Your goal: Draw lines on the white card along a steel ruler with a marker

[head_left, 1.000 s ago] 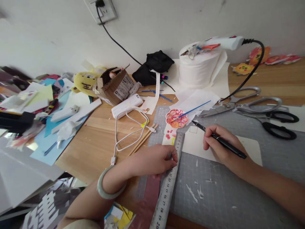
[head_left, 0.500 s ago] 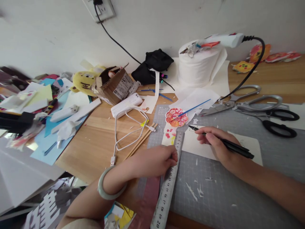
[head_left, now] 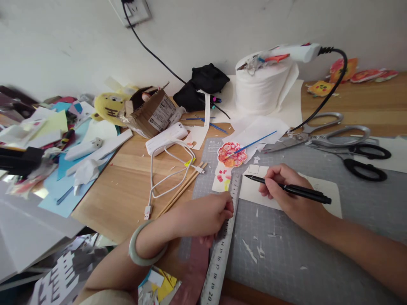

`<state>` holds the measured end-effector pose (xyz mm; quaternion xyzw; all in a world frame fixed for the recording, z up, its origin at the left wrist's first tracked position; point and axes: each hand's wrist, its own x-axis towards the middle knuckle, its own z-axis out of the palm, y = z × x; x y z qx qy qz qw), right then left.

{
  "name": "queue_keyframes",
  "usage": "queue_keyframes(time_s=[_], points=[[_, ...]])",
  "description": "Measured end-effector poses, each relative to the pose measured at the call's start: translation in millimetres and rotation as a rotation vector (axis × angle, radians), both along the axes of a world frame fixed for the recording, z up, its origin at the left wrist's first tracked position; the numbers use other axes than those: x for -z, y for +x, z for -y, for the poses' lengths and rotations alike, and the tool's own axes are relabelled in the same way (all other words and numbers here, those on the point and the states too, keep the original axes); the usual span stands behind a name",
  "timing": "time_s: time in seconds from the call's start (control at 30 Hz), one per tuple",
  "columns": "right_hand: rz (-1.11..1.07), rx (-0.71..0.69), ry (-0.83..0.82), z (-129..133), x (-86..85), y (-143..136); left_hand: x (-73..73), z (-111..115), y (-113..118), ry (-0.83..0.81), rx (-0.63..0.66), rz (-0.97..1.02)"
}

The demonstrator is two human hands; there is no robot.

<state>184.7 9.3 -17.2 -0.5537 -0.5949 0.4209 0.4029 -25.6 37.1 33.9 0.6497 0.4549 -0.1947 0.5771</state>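
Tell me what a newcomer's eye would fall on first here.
Probably the bright red and pink painted flower at the far edge of the grey mat, with a blue brush lying across it. Next, perhaps, the large white paper roll near the wall, a white corded tool on top. Then the right hand, holding a black pen over white paper to the right of the metal ruler.

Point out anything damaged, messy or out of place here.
The open brown cardboard box looks damaged, ragged at its top edge. White paper scraps litter the gray gridded cutting mat. A long white corded tool rests atop the white paper roll, an odd perch.
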Motion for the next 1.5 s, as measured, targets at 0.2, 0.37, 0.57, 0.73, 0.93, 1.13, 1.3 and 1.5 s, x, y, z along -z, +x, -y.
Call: queue_keyframes(time_s=[0.2,0.37,0.57,0.73,0.93,1.13,1.3,1.5], points=[[0.049,-0.007,0.03,-0.8,0.7,-0.4,3.0,2.3,-0.5,0.076,0.0,-0.025],[0.052,-0.029,0.031,-0.2,5.1,0.9,2.4,2.2,-0.2,0.106,0.025,-0.04],[0.092,-0.029,0.026,-0.7,3.1,0.8,0.4,1.8,0.9,0.109,0.036,-0.052],[0.109,-0.031,0.038,-0.6,2.0,0.0,-2.8,2.3,3.2,0.071,0.01,-0.05],[0.102,-0.051,0.043,-0.9,1.1,-0.3,-2.5,2.0,2.7,0.102,0.038,-0.044],[0.134,-0.047,0.033,-0.7,-2.6,-0.8,0.3,1.6,1.2,0.137,0.059,-0.036],[0.136,-0.052,0.032,-0.3,-2.0,-1.1,0.7,1.0,0.7,0.147,0.077,-0.023],[0.148,-0.058,0.051,-1.5,-1.2,-1.3,-0.8,0.1,1.9,0.129,0.071,-0.049]])
